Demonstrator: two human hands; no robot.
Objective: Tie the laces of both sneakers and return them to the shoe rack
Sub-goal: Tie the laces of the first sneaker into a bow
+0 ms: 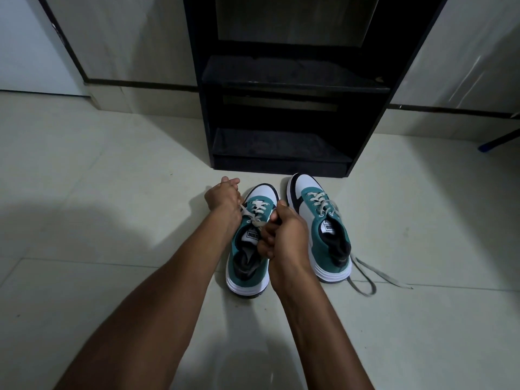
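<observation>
Both hands working the left sneaker point(247, 249), which sits on the floor just in front of the shoe rack point(284, 108), toe toward it. Left hand point(223, 197) is fisted round one lace end point(249, 216), drawn out to the side away from the right sneaker; right hand point(282, 235) is curled over the tongue, seemingly pinching the other end, though that lace is hidden. Likely cinching the first knot, hence the opposed pull. Right sneaker point(320, 229) stands beside it, nearer the rack, laces point(365, 277) loose and trailing off the heel, so not yet tied. Rack shelves are dark and hold no shoes. Floor point(112, 192) is pale glossy tile; dim room, light walls with dark skirting behind the rack.
</observation>
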